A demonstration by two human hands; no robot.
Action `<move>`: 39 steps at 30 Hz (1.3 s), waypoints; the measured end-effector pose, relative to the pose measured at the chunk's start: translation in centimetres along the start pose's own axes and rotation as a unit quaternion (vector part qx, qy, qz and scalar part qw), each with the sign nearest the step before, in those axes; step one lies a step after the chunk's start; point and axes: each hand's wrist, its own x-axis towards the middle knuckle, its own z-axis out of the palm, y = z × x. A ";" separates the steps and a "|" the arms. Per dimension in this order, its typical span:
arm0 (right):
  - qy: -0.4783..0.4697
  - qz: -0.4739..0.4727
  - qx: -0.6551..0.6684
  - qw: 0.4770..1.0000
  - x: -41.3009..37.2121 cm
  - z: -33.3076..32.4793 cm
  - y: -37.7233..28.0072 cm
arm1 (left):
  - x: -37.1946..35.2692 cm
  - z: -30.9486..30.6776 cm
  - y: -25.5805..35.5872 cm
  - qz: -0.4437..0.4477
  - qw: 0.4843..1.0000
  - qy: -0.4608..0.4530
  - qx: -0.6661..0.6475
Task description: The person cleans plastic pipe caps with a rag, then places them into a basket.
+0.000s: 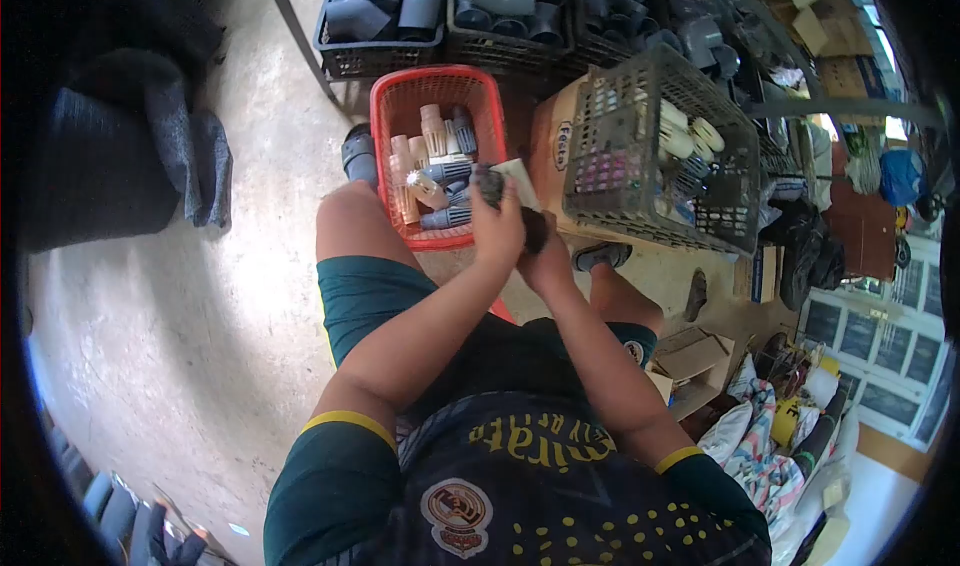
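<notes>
My left hand (pixel 497 224) is closed, with a small dark grey textured piece (pixel 489 185) at its fingers, over the near right side of a red basket (pixel 382 116). Close against it, my right hand (pixel 549 262) is closed around a black piece (pixel 534 232) whose kind is hard to make out. A pale, flat-sided plastic piece (pixel 518 183) sticks out between the hands; fingers hide which one grips it. In the basket lie several cream plastic fittings (pixel 432 129) and grey ribbed plastic fittings (pixel 447 216).
Black crates (pixel 375 63) of grey pipe elbows (pixel 420 6) line the far side. On the right, a tilted mesh crate (pixel 610 181) with cream fittings (pixel 676 131) rests on a cardboard box (pixel 553 131). A dark rolled mat (pixel 110 166) lies left; an open carton (pixel 690 361) is at right.
</notes>
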 end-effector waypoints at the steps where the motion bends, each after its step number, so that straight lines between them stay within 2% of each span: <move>1: -0.009 0.015 0.137 0.990 1.6 1.5 3.3 | 0.4 0.3 -2.6 0.067 0.994 -0.005 0.081; 2: -0.018 0.032 0.271 0.962 3.7 3.9 8.6 | 0.5 0.3 -2.5 0.050 0.995 -0.053 0.072; 4: 0.007 -0.077 0.331 0.941 4.2 3.6 6.3 | 0.3 0.1 0.1 0.009 0.991 -0.131 0.020; 5: -0.001 -0.095 0.362 0.927 5.0 3.8 6.1 | 0.3 0.2 1.9 -0.013 0.987 -0.160 -0.023; 7: -0.054 -0.057 0.402 0.912 6.3 4.9 6.6 | 0.3 0.7 2.9 -0.036 0.966 -0.245 -0.076; 10: -0.146 0.103 0.402 0.898 7.9 7.5 8.5 | 1.3 0.2 4.6 -0.040 0.937 -0.341 -0.064; 13: -0.193 0.195 0.373 0.887 10.0 10.3 9.7 | 2.1 1.0 3.9 -0.145 0.919 -0.298 -0.214; 17: -0.215 0.251 0.342 0.880 11.5 12.9 11.2 | 3.4 0.7 4.2 -0.208 0.923 -0.230 -0.227; 19: -0.216 0.263 0.336 0.878 11.9 13.6 11.4 | 3.9 0.8 4.1 -0.262 0.911 -0.185 -0.258; 21: -0.216 0.267 0.333 0.878 12.0 13.9 11.3 | 4.6 1.2 0.7 -0.266 0.905 -0.161 -0.291; 24: -0.217 0.257 0.325 0.884 11.9 14.6 11.0 | 5.3 1.5 -0.5 -0.308 0.858 -0.102 -0.398; 25: -0.214 0.247 0.317 0.890 12.0 14.7 10.9 | 5.4 1.0 -0.3 -0.321 0.837 -0.113 -0.428; 27: -0.218 0.217 0.298 0.904 11.9 14.2 10.1 | 5.5 1.1 1.3 -0.291 0.832 -0.078 -0.466; 28: -0.227 0.199 0.290 0.908 11.8 13.7 9.6 | 5.7 0.8 1.7 -0.281 0.823 -0.092 -0.486; 29: -0.239 0.177 0.280 0.913 11.4 12.8 9.1 | 6.1 0.3 1.2 -0.231 0.755 -0.236 -0.567; 31: -0.286 0.105 0.274 0.912 9.9 9.5 7.9 | 5.8 0.8 3.7 -0.253 0.818 -0.150 -0.494; 33: -0.347 0.027 0.294 0.890 7.1 3.8 6.5 | 5.9 0.8 3.8 -0.235 0.835 -0.135 -0.478; 35: -0.400 -0.029 0.349 0.847 4.1 -2.7 6.2 | 5.6 0.7 3.6 -0.224 0.862 -0.115 -0.439; 37: -0.406 -0.072 0.412 0.813 1.7 -10.9 4.8 | 6.1 0.4 2.5 -0.212 0.860 -0.133 -0.445; 39: -0.394 -0.093 0.546 0.734 0.4 -18.8 5.9 | 5.8 0.6 1.9 -0.210 0.852 -0.144 -0.457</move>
